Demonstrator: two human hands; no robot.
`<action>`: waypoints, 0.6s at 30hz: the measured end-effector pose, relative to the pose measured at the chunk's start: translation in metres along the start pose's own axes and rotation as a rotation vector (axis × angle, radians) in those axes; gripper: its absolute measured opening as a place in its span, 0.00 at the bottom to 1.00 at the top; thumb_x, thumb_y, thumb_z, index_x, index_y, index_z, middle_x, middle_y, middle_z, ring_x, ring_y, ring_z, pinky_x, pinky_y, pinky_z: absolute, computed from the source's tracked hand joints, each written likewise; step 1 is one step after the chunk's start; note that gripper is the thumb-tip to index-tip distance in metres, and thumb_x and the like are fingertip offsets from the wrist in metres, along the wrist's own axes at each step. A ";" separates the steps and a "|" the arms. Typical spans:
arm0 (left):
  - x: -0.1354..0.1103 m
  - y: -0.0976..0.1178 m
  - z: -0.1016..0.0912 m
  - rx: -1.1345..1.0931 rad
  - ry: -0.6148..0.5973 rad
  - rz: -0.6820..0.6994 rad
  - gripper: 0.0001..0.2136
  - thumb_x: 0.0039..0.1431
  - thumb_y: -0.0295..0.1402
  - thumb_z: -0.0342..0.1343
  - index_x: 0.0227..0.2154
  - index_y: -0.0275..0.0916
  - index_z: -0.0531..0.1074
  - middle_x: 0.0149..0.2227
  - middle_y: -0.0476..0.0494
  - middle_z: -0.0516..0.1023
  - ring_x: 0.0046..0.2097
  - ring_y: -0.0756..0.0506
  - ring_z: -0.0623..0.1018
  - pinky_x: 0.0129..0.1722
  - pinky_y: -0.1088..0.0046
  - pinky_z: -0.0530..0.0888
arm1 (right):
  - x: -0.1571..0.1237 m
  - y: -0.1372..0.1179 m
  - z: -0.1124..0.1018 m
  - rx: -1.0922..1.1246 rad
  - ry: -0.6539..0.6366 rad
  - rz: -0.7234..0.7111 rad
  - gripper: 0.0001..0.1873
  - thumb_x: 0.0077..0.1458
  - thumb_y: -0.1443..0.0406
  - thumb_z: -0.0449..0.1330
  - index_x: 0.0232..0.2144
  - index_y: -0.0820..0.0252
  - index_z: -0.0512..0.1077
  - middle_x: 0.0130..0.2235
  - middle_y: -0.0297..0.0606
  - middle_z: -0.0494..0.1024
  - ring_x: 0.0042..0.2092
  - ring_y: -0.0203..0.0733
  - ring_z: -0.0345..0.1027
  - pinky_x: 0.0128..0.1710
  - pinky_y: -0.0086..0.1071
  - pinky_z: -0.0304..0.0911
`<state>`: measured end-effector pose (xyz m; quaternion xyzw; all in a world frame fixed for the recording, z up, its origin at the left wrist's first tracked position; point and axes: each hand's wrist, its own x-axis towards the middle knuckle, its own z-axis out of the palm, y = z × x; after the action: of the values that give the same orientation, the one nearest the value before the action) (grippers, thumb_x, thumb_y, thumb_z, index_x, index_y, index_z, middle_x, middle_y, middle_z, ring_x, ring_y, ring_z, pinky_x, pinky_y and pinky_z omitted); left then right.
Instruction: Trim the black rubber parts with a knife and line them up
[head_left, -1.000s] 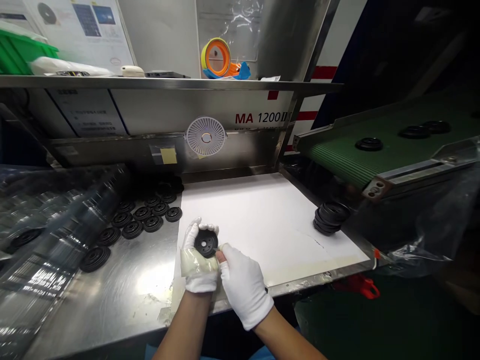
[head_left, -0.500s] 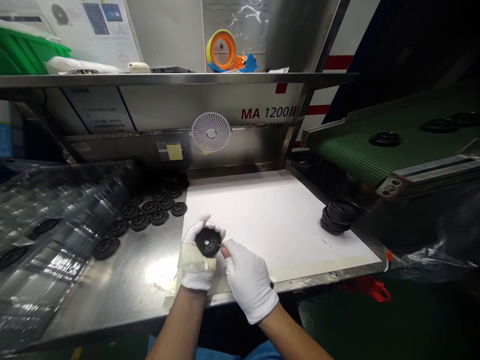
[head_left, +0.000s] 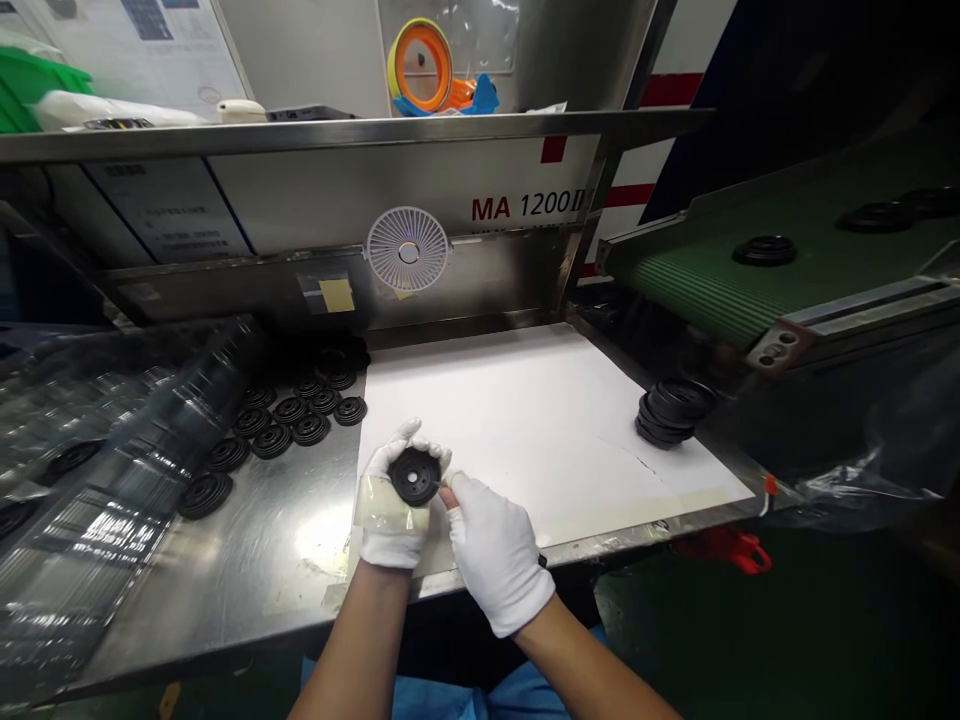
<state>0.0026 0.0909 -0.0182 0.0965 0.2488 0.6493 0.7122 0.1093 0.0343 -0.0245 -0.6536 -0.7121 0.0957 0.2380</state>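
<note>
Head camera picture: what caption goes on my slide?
Gloved left hand holds a black disc while the right hand touches its rim, over a white sheet.

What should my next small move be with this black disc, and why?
Probably turn the black disc over, with your right hand doing the turning while your taped left hand cradles it. The right hand's fingers rest at its rim, and only one face shows.

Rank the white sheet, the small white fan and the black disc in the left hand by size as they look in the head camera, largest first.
1. white sheet
2. small white fan
3. black disc, though it sits nearer the camera
</note>
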 end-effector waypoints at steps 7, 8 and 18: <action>0.005 -0.004 0.002 -0.083 0.097 0.109 0.04 0.51 0.25 0.57 0.31 0.38 0.72 0.25 0.53 0.71 0.30 0.52 0.73 0.44 0.67 0.72 | -0.005 -0.013 0.008 0.002 0.008 -0.051 0.10 0.63 0.62 0.49 0.30 0.54 0.65 0.29 0.29 0.74 0.30 0.37 0.67 0.28 0.32 0.43; 0.004 -0.004 0.001 -0.076 0.093 0.106 0.06 0.51 0.26 0.57 0.33 0.38 0.72 0.27 0.51 0.72 0.33 0.51 0.75 0.45 0.65 0.72 | -0.005 -0.012 0.008 -0.003 0.007 -0.059 0.10 0.63 0.61 0.49 0.30 0.54 0.65 0.29 0.29 0.74 0.30 0.37 0.67 0.28 0.32 0.43; 0.003 -0.001 -0.007 -0.036 0.036 0.034 0.09 0.50 0.27 0.55 0.36 0.36 0.72 0.25 0.48 0.71 0.30 0.48 0.73 0.40 0.62 0.74 | -0.004 -0.004 0.009 -0.018 0.025 -0.012 0.09 0.63 0.61 0.48 0.33 0.53 0.66 0.30 0.29 0.74 0.30 0.37 0.67 0.28 0.32 0.43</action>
<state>-0.0002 0.0925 -0.0254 0.0760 0.2483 0.6673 0.6980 0.1018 0.0318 -0.0316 -0.6527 -0.7137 0.0796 0.2414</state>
